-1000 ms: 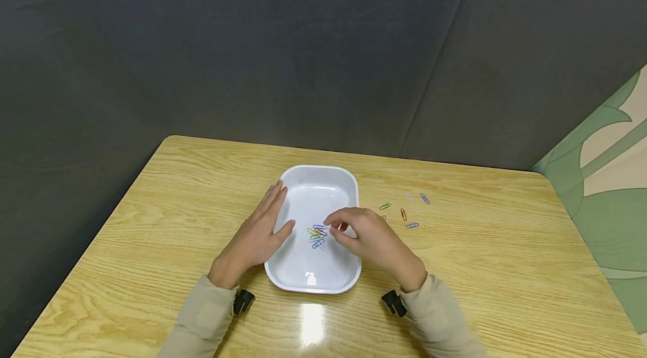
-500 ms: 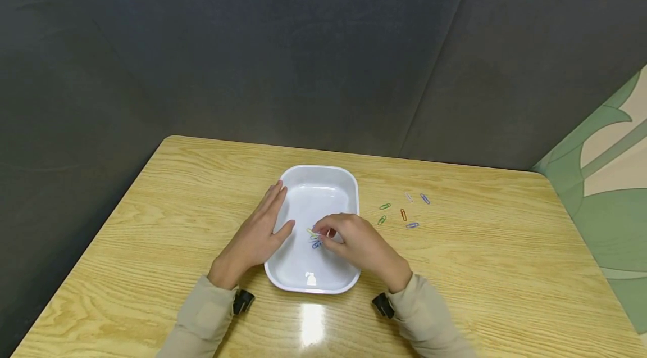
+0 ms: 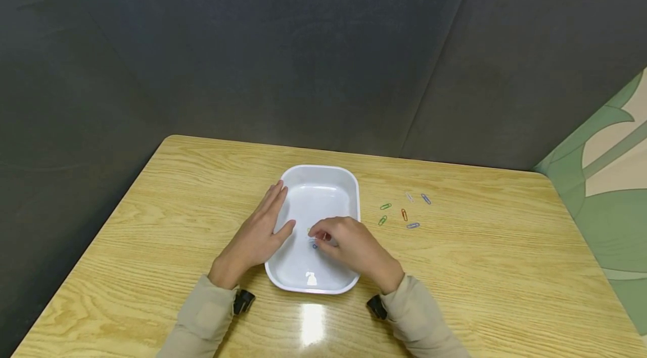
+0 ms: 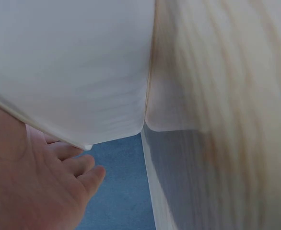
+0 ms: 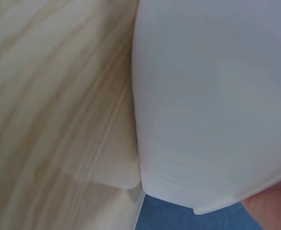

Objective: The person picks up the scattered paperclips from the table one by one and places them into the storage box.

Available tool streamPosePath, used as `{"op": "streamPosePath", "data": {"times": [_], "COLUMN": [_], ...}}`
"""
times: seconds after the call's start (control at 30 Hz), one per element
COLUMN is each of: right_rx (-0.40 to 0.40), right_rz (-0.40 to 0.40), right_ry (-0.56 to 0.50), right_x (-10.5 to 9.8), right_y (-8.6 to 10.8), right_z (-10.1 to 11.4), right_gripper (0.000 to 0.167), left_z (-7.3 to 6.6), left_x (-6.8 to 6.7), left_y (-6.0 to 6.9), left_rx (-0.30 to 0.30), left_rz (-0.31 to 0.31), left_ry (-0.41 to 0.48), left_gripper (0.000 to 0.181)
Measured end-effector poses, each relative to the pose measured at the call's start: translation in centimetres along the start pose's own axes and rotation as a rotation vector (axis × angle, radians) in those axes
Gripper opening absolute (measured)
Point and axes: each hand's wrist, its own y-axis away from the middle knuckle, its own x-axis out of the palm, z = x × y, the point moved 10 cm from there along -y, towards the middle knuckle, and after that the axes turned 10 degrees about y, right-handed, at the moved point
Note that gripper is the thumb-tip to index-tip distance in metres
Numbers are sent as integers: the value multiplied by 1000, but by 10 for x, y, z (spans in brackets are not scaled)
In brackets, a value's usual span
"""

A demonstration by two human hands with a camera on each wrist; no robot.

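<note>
A white rectangular tray [image 3: 323, 279] stands on the wooden table. My left hand [image 3: 255, 234] rests along its left side, fingers straight and thumb reaching over the rim. In the left wrist view, that left hand [image 4: 54, 177] lies beside the tray's outer wall [image 4: 83, 72]. My right hand [image 3: 349, 243] reaches over the right rim, thumb and fingers curled together at the small pile of coloured paper clips [image 3: 314, 245] in the tray. It pinches at the clips; its fingers hide most of them. The right wrist view shows mainly the tray's outer wall [image 5: 203, 110].
Several loose paper clips lie right of the tray, among them a red paper clip [image 3: 404, 214], a green paper clip [image 3: 382, 220] and a blue paper clip [image 3: 425, 199]. A dark cloth [image 3: 303, 54] hangs behind the table's [image 3: 495, 268] far edge.
My right hand has moved left and slightly down in the tray, onto the paper clips, covering most of the pile. The left hand stays in place at the tray's left side.
</note>
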Motion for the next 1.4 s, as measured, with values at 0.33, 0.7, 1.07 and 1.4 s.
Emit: {"op": "streamPosePath", "data": {"times": [0.33,0.7,1.07,1.4], "right_rx": [-4,23,35,-5], "right_rz": [-14,1,34,-7], "right_ry": [100,176,194,84], "right_x": [6,13,15,5], "right_y": [-3,-1,-1,0], "right_z": [5,3,1,5], "right_gripper": [10,9,16,18], "left_z": [0,2,1,1], "left_x": [0,1,1,1], "left_y": [1,1,-1,1], "left_rx": [-1,-11,-13,-8], "left_rz": [0,3,8,6], "left_ry": [-1,2,9,9], "left_gripper": [74,73,73,73]}}
